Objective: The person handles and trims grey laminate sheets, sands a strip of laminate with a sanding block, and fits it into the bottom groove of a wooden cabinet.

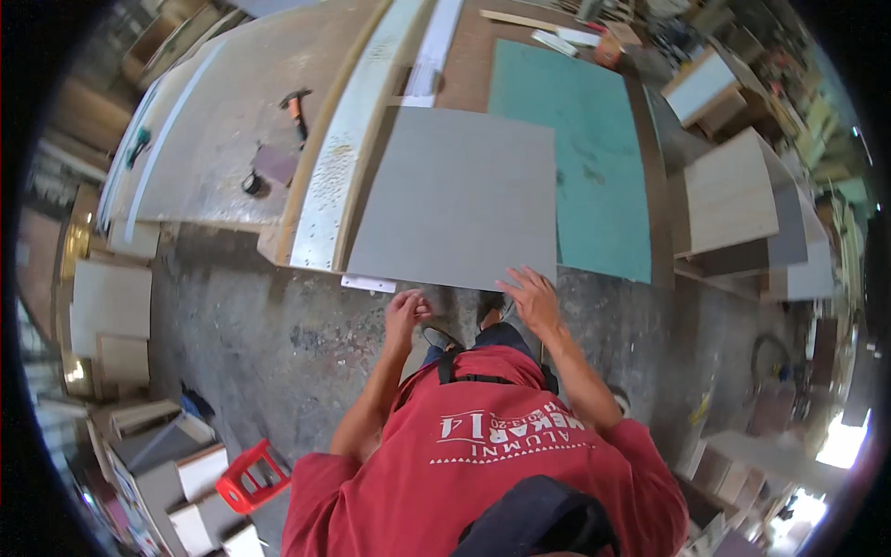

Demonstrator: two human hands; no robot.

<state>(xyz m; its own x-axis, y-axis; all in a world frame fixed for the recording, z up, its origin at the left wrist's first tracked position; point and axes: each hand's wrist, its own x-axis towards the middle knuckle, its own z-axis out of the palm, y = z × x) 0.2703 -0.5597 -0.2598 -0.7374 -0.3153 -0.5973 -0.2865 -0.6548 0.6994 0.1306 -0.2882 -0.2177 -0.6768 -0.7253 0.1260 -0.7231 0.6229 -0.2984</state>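
Observation:
A flat grey panel (459, 195) lies on the workbench, its near edge jutting out toward me. My right hand (531, 295) is at the near right corner of this panel, fingers spread and apparently touching its edge. Below the panel's near left edge is my left hand (406, 314), apart from the panel, with its fingers curled together. Whether anything is inside those fingers is hidden. A long pale metal strip (345, 158) framed by wood runs along the panel's left side. Under the panel's right side lies a green sheet (603, 167).
On the wooden bench top (223, 111) at left lie a hammer (296, 113), a black tape measure (251, 183) and a green-handled tool (138, 147). A red stool (252, 477) stands on the floor behind left. Cabinet boxes (733, 200) stand at right.

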